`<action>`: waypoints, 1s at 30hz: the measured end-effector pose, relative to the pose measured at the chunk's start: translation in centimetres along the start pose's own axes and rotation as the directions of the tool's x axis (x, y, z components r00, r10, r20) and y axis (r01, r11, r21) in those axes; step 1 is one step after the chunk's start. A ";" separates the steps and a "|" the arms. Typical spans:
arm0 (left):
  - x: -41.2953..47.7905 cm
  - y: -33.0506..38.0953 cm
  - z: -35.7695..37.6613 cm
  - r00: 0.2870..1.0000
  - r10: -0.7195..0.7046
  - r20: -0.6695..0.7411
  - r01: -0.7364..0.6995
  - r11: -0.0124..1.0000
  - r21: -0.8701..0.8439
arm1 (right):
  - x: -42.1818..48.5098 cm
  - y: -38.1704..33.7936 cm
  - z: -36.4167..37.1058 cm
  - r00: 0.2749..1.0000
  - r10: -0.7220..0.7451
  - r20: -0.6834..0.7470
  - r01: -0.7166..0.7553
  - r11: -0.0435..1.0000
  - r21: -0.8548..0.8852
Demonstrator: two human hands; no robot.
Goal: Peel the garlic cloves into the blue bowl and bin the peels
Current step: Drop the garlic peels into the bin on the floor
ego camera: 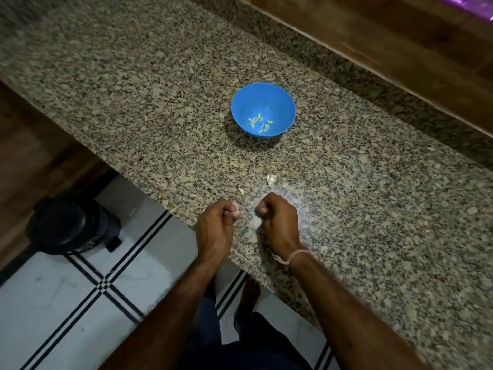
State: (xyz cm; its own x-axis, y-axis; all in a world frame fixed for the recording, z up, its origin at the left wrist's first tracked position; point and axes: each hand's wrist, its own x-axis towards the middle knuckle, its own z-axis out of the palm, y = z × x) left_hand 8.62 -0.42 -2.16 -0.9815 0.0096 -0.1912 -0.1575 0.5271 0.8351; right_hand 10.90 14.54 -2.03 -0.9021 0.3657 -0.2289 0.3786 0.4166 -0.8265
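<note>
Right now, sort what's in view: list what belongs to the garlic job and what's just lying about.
Job: blue bowl, peeled cloves inside, pinched clove in left hand, loose clove on counter, black bin.
Lying about: wrist thread, purple sheet.

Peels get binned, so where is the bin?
The black bin stands on the tiled floor at the head view's lower left, beside the granite counter, left of the left hand.

Your blue bowl [245, 102] stood upright, far from you, with pale peeled cloves [260, 122] in its bottom. Near you lay a loose clove [241, 191] and, just right, a white scrap [271, 180]. Your left hand [216, 225] pinched a pinkish piece [236, 208]. The black bin [72, 225] stood low left.
</note>
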 end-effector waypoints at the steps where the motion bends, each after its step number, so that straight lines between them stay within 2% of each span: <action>1: 0.0 -0.2 -0.4 1.000 -0.021 -0.006 0.021 1.000 -0.014 | -0.2 -0.7 0.2 0.995 0.097 0.008 -0.097 0.983 0.153; 3: 0.1 -0.7 -1.9 0.998 -0.047 -0.032 0.045 0.998 -0.041 | -0.1 -2.3 1.8 0.968 0.230 0.096 -0.249 0.905 0.344; 5: 0.4 -1.4 -3.8 0.996 -0.055 -0.074 0.049 0.995 -0.081 | 0.0 -4.6 3.8 0.914 0.321 0.248 -0.405 0.750 0.523; 6: 0.5 -1.8 -4.9 0.993 -0.063 -0.103 0.052 0.994 -0.100 | 0.0 -5.8 5.0 0.895 0.326 0.304 -0.446 0.692 0.568; 9: 1.2 -3.8 -9.5 0.972 -0.108 -0.207 0.082 0.988 -0.131 | -0.1 -9.6 9.6 0.857 0.269 0.439 -0.503 0.620 0.602; 14: 1.7 -9.5 -19.9 0.916 -0.181 -0.359 0.112 0.972 -0.205 | -1.7 -15.9 19.6 0.792 0.181 0.583 -0.555 0.613 0.563; 20: 0.7 -19.3 -32.8 0.806 -0.310 -0.504 0.180 0.940 -0.289 | -5.0 -20.9 34.1 0.703 0.167 0.691 -0.625 0.608 0.490; 26: -0.6 -26.3 -41.5 0.716 -0.420 -0.558 0.262 0.902 -0.342 | -6.2 -23.1 43.5 0.629 0.223 0.745 -0.710 0.555 0.433; 30: 0.1 -29.5 -44.8 0.666 -0.470 -0.580 0.292 0.879 -0.377 | -5.5 -25.3 49.1 0.603 0.207 0.770 -0.706 0.588 0.395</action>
State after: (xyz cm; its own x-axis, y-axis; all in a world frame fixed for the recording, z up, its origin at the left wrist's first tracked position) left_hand 8.29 -54.05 -3.69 -0.6422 -0.7341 -0.2206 -0.4662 0.1456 0.8726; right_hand -3.90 -38.88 -5.08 -0.6250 -0.3343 -0.7055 0.7779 -0.3419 -0.5272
